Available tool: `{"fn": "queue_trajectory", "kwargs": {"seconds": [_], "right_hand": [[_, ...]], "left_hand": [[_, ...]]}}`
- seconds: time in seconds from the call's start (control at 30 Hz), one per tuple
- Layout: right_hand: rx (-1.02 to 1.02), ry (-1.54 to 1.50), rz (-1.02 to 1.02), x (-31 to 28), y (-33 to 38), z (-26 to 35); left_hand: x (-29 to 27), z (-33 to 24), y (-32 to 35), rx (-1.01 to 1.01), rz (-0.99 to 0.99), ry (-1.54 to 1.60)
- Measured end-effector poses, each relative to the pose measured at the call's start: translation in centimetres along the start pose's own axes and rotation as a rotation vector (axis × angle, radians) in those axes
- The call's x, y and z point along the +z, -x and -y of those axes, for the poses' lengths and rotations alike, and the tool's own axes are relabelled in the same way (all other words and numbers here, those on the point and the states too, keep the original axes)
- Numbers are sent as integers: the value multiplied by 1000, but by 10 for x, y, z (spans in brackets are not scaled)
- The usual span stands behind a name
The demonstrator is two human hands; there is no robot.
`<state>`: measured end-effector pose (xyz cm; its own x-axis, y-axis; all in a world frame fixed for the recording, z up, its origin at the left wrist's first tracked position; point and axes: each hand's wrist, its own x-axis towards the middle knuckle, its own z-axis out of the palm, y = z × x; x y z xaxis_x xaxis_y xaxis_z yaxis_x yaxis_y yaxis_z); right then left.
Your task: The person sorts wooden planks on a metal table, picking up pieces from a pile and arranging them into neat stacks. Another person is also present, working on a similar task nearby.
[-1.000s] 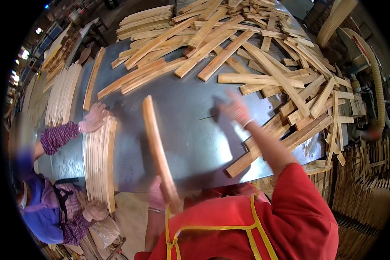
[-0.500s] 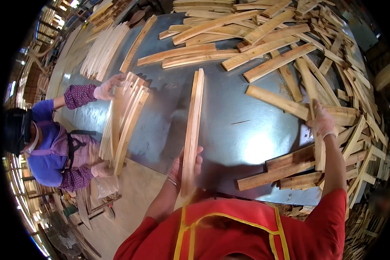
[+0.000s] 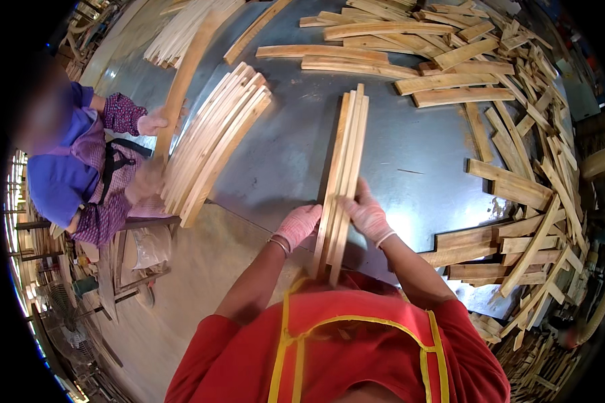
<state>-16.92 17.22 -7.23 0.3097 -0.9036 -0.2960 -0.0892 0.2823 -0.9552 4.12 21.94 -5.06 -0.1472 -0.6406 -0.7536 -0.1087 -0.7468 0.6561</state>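
A small bundle of long, narrow wooden strips (image 3: 346, 154) points away from me in front of my chest. My left hand (image 3: 299, 226), in a pale pink glove, is closed against the bundle's left side. From the other side my right hand (image 3: 368, 213), gloved alike, grips the strips with its fingers along their edge. The strips lie side by side with their ends uneven. Their near ends reach over the edge of the metal tabletop (image 3: 282, 148).
At left, a co-worker in purple sleeves holds a long board (image 3: 185, 77) beside a row of stacked strips (image 3: 215, 141). Loose wooden pieces (image 3: 511, 185) lie heaped along the right and far side. Pale strips (image 3: 188, 33) rest at the far left.
My right hand has come from the right-hand heap to the bundle, which now has more strips. The co-worker has set strips down and now holds a long board. The view has shifted.
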Motion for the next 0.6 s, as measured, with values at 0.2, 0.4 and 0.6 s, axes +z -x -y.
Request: {"fn": "queue_trajectory", "kwargs": {"seconds": [0.2,0.4,0.6], "right_hand": [[442,773,325,43,-8,56],[490,775,253,63,-11,59],[410,-103,492,9,13,26]], "left_hand": [[-20,31,35,222,-117,-179],[-47,12,85,240,-306,20],[-14,-27,92,470,-194,181]]}}
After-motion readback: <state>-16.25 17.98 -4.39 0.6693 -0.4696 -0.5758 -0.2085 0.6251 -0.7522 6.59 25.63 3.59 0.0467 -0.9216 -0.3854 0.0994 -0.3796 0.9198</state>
